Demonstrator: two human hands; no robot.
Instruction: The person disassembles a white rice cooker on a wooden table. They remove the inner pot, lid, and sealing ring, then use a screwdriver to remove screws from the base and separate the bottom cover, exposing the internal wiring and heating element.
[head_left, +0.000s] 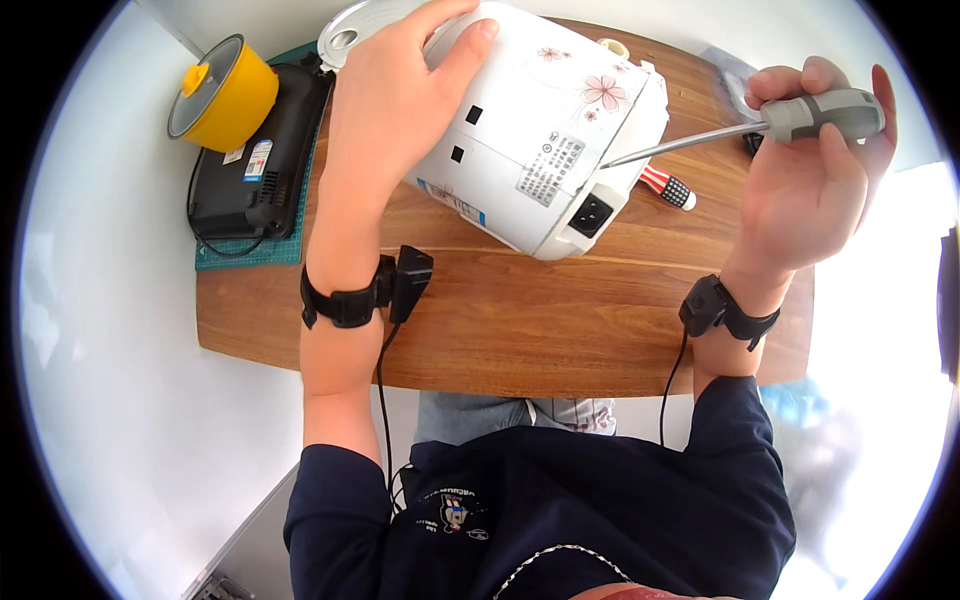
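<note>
A white rice cooker (510, 105) with pink flower prints lies tipped on its side at the back middle of the table. My left hand (400, 95) is closed over its upper left side, with the thumb pressed against the white wall. In my right hand (810, 195) is a grey-handled screwdriver (700, 138), held nearly level with the fingers around its handle. Its tip meets the seam between the body and the base, just above a black power socket (591, 215). The cooker's lid (350, 38) shows partly beyond my left hand.
On the left, a yellow pot (235, 105) with a grey lid stands on a black appliance (230, 195), over a green cutting mat (250, 254). A red, black and white handle (668, 187) lies right of the cooker on the wooden table (540, 320). Clear plastic (728, 72) sits at the back right.
</note>
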